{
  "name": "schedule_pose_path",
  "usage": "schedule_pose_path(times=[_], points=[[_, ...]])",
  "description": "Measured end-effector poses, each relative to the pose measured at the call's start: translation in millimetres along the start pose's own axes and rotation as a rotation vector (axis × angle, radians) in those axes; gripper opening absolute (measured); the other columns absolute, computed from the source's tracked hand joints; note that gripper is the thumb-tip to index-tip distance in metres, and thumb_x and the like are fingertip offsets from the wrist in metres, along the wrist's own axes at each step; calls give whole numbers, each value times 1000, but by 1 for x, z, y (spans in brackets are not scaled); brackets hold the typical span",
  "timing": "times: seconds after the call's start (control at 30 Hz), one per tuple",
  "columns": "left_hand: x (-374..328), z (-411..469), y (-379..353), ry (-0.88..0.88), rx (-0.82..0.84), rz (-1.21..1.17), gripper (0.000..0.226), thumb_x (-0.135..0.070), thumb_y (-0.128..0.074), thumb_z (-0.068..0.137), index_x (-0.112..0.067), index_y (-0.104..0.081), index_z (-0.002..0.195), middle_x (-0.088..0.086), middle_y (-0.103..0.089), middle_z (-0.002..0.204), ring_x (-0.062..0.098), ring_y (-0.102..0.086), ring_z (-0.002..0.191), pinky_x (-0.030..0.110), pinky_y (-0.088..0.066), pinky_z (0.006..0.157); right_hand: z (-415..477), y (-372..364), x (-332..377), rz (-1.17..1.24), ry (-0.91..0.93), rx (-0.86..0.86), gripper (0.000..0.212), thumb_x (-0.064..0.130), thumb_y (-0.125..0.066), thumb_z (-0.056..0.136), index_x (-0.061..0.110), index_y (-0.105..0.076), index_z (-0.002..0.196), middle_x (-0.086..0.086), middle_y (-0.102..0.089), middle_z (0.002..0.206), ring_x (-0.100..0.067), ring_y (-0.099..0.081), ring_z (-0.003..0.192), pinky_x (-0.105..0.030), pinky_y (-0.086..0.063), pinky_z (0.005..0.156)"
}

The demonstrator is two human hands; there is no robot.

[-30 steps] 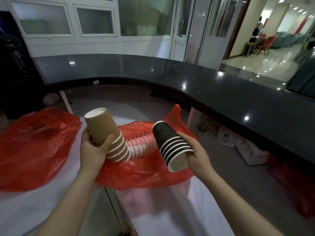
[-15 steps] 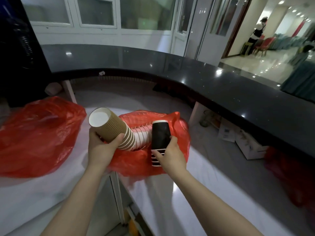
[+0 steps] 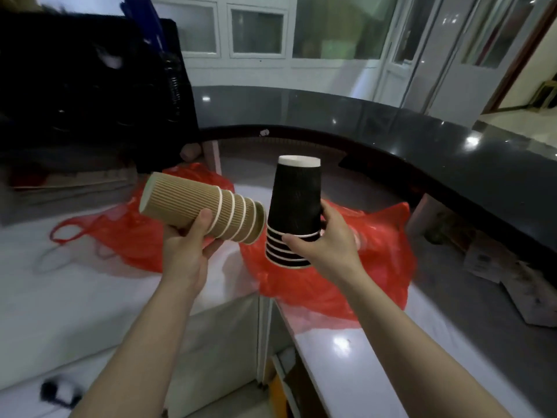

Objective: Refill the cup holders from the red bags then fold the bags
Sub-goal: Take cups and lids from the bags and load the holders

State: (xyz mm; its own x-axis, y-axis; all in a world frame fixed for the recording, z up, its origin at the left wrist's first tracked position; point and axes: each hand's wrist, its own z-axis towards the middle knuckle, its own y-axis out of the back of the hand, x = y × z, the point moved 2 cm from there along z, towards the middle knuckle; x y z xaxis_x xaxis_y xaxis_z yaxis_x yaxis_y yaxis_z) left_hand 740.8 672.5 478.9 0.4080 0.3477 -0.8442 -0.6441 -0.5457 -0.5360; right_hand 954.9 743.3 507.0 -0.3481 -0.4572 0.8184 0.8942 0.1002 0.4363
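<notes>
White counter [image 3: 60, 297], red bags [image 3: 132, 236] [image 3: 379, 267]; hands [image 3: 185, 254] [image 3: 327, 245] grip cup stacks [image 3: 193, 206] [image 3: 294, 203].

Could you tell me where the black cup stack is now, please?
The black cup stack is mid-frame in the head view, upside down in the right hand, over the right red bag, beside the brown cup stack in the left hand.

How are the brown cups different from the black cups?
The brown cups are tan; the black cups are black. The brown cups lie almost sideways, bottoms to the left; the black cups stand upside down, bottoms up. The left hand holds the brown cups; the right hand holds the black cups. Both are nested stacks of ribbed cups with white rims.
</notes>
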Motion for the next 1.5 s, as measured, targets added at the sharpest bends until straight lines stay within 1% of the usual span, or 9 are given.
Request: schedule_pose_path(times=[0.1,0.23,0.43,0.77,0.93,1.07,1.17,1.3,1.5], points=[[-44,-2,28,-65,-51,-78,41,-21,-69,77,-26,-54,114,6,-62,124,24,-67,102,44,-57,73,10,-30,32,211,-12,31,64,41,-79,55,35,-56,114,21,-65,101,5,-62,94,-10,-49,71],[-102,-9,86,-179,-110,-124,36,-22,-66,85,-29,-52,118,3,-60,129,22,-63,110,41,-58,75,14,-90,87,376,18,87,74,40,-79,56,19,-55,123,9,-67,109,-3,-64,99,-16,-52,78],[-199,-27,222,-382,-256,-25,31,-17,-61,90,-36,-54,114,-4,-60,127,18,-61,113,43,-55,83,-13,-222,185,495,97,252,81,38,-82,55,18,-52,127,5,-66,114,-7,-63,104,-22,-52,83],[-374,-52,440,-536,-383,117,44,-28,-71,75,-33,-55,116,-3,-62,125,20,-61,114,46,-54,86,-92,-447,349,655,139,466,93,44,-83,49,22,-46,131,12,-64,114,1,-64,100,-12,-50,75],[-434,-23,485,-621,-341,206,29,-26,-68,80,-45,-64,101,-11,-69,111,16,-65,105,45,-53,83,-82,-503,408,620,229,488,95,48,-82,49,39,-37,132,26,-56,114,13,-57,100,-6,-48,72],[-471,18,505,-676,-312,256,48,-27,-72,78,-20,-55,122,7,-65,120,30,-62,110,52,-52,87,-58,-546,441,606,312,491,91,38,-83,56,41,-37,134,28,-56,112,12,-56,102,-10,-50,77],[-495,53,518,-703,-337,341,57,-38,-76,69,-15,-57,117,8,-67,114,31,-64,106,51,-54,85,-30,-579,463,605,382,481,79,29,-84,61,58,-38,118,36,-58,105,12,-57,101,-8,-49,76],[-532,103,532,-767,-328,372,59,-41,-78,67,-13,-59,115,6,-69,111,26,-65,106,44,-54,87,6,-618,498,651,468,439,80,22,-85,61,55,-40,118,43,-53,108,15,-53,106,-3,-44,80],[-579,173,556,-782,-388,418,66,-39,-82,57,-19,-58,115,2,-67,113,19,-63,107,46,-50,95,47,-654,533,665,508,318,79,39,-81,52,58,-40,116,37,-54,114,9,-54,111,-8,-45,88]])
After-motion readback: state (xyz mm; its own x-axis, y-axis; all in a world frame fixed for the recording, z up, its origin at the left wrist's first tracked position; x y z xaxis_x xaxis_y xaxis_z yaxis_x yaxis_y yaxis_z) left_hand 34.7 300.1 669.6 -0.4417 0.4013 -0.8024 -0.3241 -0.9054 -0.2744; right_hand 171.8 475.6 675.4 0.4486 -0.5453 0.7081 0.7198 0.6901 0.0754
